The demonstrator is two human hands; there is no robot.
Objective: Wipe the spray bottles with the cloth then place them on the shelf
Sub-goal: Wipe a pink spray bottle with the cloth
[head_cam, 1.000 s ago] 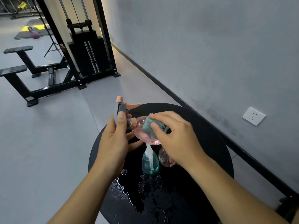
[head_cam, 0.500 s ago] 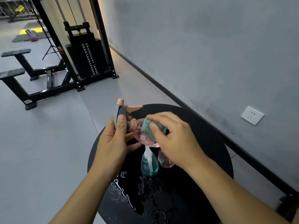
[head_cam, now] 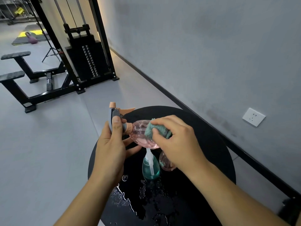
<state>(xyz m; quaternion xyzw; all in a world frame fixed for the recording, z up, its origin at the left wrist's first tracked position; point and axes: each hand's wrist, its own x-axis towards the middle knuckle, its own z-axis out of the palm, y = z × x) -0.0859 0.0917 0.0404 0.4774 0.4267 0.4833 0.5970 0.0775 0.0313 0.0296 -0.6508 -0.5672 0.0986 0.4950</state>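
**First bottle under the cloth, nothing shelved yet**

The right hand (head_cam: 175,141) pinches a folded teal cloth (head_cam: 154,131) against the clear pink plastic spray bottle (head_cam: 141,136), which the left hand (head_cam: 110,147) grips by its grey trigger head, tilted sideways. Just below the hands, a teal spray bottle (head_cam: 150,168) and another pink bottle (head_cam: 166,162) stand waiting on the round black worktop (head_cam: 211,144), wet with droplets nearer the person. No shelf shows. Beyond lie grey floor, grey wall, a black weight machine (head_cam: 84,59).

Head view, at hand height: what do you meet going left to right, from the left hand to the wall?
Left hand → pink bottle → cloth → right hand → socket.
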